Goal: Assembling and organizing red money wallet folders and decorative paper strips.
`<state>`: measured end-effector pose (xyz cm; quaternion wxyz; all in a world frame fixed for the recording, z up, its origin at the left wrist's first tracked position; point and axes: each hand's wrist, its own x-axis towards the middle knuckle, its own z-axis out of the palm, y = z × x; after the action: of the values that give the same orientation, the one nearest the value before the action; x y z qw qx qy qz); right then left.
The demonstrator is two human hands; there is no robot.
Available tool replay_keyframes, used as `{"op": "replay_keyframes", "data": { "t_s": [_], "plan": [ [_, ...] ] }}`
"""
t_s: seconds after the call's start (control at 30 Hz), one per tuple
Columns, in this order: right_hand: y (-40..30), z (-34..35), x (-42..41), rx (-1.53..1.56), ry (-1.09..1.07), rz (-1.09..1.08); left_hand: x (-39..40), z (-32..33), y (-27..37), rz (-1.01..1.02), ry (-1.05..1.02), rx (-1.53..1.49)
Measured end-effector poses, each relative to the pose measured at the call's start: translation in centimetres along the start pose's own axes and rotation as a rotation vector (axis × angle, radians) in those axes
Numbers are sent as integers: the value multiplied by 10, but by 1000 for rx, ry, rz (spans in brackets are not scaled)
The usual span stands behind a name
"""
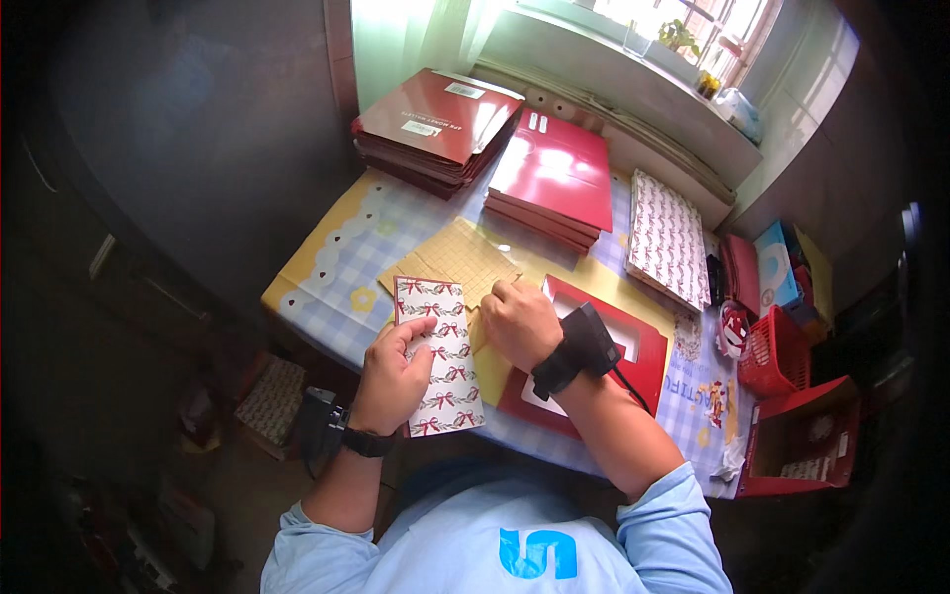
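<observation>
My left hand (pixel 397 371) holds a tall patterned card wallet (pixel 444 393), printed with red bows and green sprigs, over the table's near edge. My right hand (pixel 519 319) is just right of the card, its fingers curled in above a yellow sheet; whether something small is between them cannot be seen. Behind both hands lies a tan sheet with a grid of small squares (pixel 453 256). A red box with a cut-out window (pixel 649 356) lies flat under my right wrist.
At the back stand a stack of dark red folded packages (pixel 438 119), a pile of red flat boxes (pixel 553 171) and a stack of patterned cards (pixel 668 237). On the right are a red plastic basket (pixel 775 353) and an open red box (pixel 839 438). A checked tablecloth (pixel 326 304) covers the table.
</observation>
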<state>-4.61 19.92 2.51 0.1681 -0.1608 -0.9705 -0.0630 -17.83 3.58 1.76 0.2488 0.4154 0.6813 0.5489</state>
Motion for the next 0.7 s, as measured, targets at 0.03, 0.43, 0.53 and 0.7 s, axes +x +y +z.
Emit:
{"op": "replay_keyframes", "data": {
  "t_s": [0.03, 0.43, 0.53, 0.7],
  "plan": [
    [1, 2, 0, 48, 18, 25, 1, 0, -3, -15, -5, -5],
    [14, -5, -3, 213, 92, -112, 4, 4, 0, -80, 15, -50],
    [17, -3, -2, 162, 92, -172, 5, 5, -1, -72, 23, -33],
    [21, -9, -4, 220, 60, -167, 5, 4, -4, -84, 28, -48]
  ]
}}
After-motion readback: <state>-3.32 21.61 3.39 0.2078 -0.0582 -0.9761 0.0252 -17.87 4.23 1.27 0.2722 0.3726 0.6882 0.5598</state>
